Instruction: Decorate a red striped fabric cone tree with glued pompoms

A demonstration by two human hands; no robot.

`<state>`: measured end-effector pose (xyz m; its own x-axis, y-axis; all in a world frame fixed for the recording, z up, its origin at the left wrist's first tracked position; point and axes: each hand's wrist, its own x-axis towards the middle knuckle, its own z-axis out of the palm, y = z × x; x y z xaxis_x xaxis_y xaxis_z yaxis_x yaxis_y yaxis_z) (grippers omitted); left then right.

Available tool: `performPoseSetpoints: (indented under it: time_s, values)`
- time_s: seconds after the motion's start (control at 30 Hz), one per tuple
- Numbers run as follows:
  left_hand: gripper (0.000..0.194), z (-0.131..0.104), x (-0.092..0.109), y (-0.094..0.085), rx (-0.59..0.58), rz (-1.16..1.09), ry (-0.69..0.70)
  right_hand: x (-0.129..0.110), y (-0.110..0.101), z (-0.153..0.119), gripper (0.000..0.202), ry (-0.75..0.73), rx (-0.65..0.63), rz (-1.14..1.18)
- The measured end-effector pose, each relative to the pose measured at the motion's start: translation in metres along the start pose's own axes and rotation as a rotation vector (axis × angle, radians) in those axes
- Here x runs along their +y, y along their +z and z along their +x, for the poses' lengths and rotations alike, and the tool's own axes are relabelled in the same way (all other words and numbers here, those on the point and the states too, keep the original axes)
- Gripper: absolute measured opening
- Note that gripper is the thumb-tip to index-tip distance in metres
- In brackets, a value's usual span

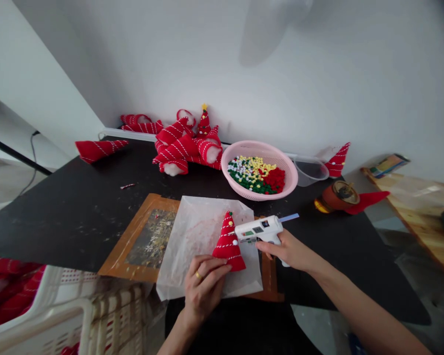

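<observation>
A red felt cone (227, 246) with white twisted stripes lies on a white paper sheet (188, 236), its tip pointing away from me. Green, yellow and white pompoms sit along its upper part. My left hand (205, 283), with a ring on one finger, is closed on the cone's lower left edge. In my right hand (284, 249) is a white glue gun (259, 229) with a bluish stick out of its back. The gun's nozzle is at the cone's right side, near the yellow and white pompoms; whether it touches is too small to tell.
A pink basket (237, 187) of coloured pompoms stands behind the sheet, with a clear bowl (311, 168) beside it. Red striped cones (181, 148) are piled at the back. A brown jar (336, 196) stands right; white crates (48, 320) are lower left.
</observation>
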<state>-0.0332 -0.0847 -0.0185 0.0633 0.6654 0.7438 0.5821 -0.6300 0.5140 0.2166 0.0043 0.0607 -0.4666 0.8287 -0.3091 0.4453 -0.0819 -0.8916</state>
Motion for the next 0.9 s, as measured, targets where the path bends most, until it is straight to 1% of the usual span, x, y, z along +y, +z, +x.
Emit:
performPoseSetpoints:
  time_s: [0.17,0.3,0.4,0.5,0.53,0.6,0.67,0.77,0.83,0.9]
  values:
    - [0.027,0.0,0.0,0.001,0.008,0.003,0.004,-0.002,0.0,-0.001,0.029,0.001,-0.013,0.02]
    - [0.026,0.001,0.001,0.0,0.013,0.01,0.006,-0.004,0.001,-0.003,0.03,0.025,-0.02,0.103]
    - [0.026,0.002,0.001,-0.001,0.008,0.01,0.006,-0.006,0.0,-0.008,0.032,0.073,-0.045,0.236]
    - [0.027,0.003,0.002,-0.001,0.013,0.007,0.004,0.0,-0.007,-0.014,0.037,0.114,-0.043,0.459]
    - [0.028,0.004,0.002,-0.001,0.015,0.006,0.004,0.005,-0.012,-0.016,0.038,0.117,-0.026,0.532]
    - [0.028,0.003,0.002,0.0,0.014,0.003,-0.001,0.019,-0.025,-0.02,0.042,0.122,0.062,0.629]
    - [0.028,0.003,0.001,0.0,0.01,-0.006,-0.001,0.034,-0.041,-0.024,0.041,0.161,0.204,0.663]
    - [0.029,0.0,-0.001,0.0,-0.009,-0.023,0.006,0.055,-0.063,-0.032,0.029,0.278,0.399,0.644]
    - [0.03,-0.001,-0.002,-0.001,-0.016,-0.029,0.012,0.065,-0.074,-0.039,0.024,0.343,0.457,0.618]
    - [0.031,-0.001,-0.003,-0.001,-0.015,-0.033,0.015,0.071,-0.083,-0.047,0.026,0.388,0.457,0.542]
